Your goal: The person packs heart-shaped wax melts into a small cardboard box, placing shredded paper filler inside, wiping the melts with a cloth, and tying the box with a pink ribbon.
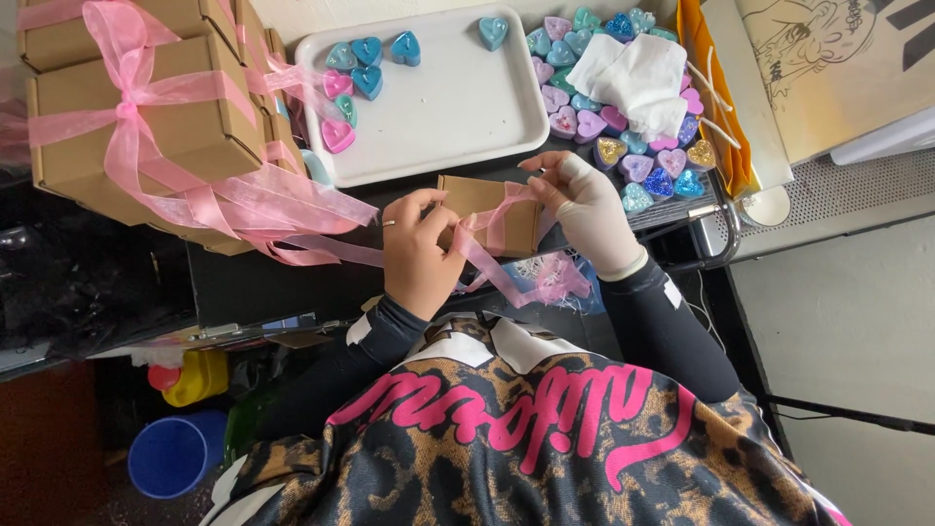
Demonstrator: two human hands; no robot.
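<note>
Nearest the camera: a leopard-print top with pink lettering point(516, 429), black sleeves running up to both hands; below at far left, a blue bucket point(175, 453) and a yellow container point(200, 375) on the floor.

Left to right across the work surface: a stack of brown cardboard boxes point(146, 117), each already tied with a pink ribbon bow point(131, 112) — these appear finished; long ribbon tails trail from them toward the centre.

The left hand point(419, 253), bare, with a ring on one finger, has its fingers curled narrow, pinching the pink ribbon point(492, 268) against the left end of a small brown box point(487, 209); that box lies on the dark surface just in front of the white tray point(467, 107), between the two hands.

The right hand point(584, 205), in a pale glove, has fingertips closed on the ribbon at the box's top right corner; the ribbon crosses the box and hangs loose below, its frayed end near the right wrist.

Judgement on progress: ribbon wrapped but no bow formed — tying appears under way, not complete.

The tray holds a few heart-shaped pieces point(365, 58) in blue, teal and pink; to its right, a larger heap of glittery hearts point(648, 166) with a white cloth point(638, 78) on top; an orange bag point(716, 97) beyond.
</note>
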